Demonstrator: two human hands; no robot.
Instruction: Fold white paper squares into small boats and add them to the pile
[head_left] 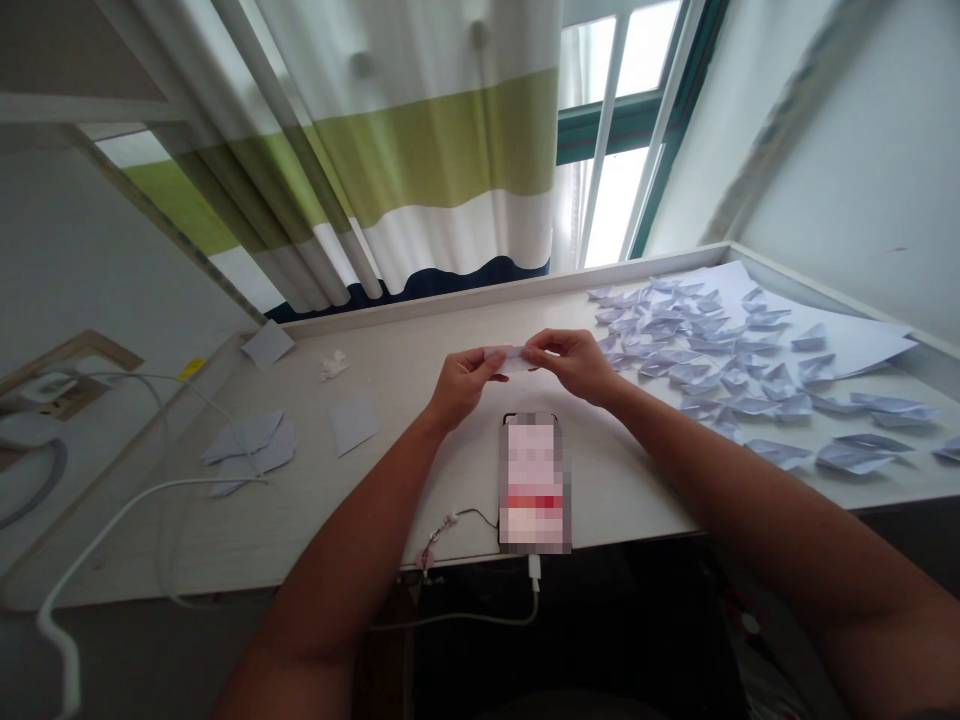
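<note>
Both my hands are raised a little above the pale desk [375,330] and pinch one small folded white paper [511,359] between them. My left hand [463,384] grips its left end with closed fingers. My right hand [574,362] grips its right end, fingers also closed. Directly below the hands a phone [534,485] lies flat on the desk near the front edge, with a white cable [495,615] plugged into its bottom.
Several folded paper boats [697,350] and white sheets [847,335] cover the desk's right side. Loose paper pieces [251,450] and one square [352,422] lie on the left. A white cord [112,520] loops at the left edge. A striped curtain [420,160] and window stand behind.
</note>
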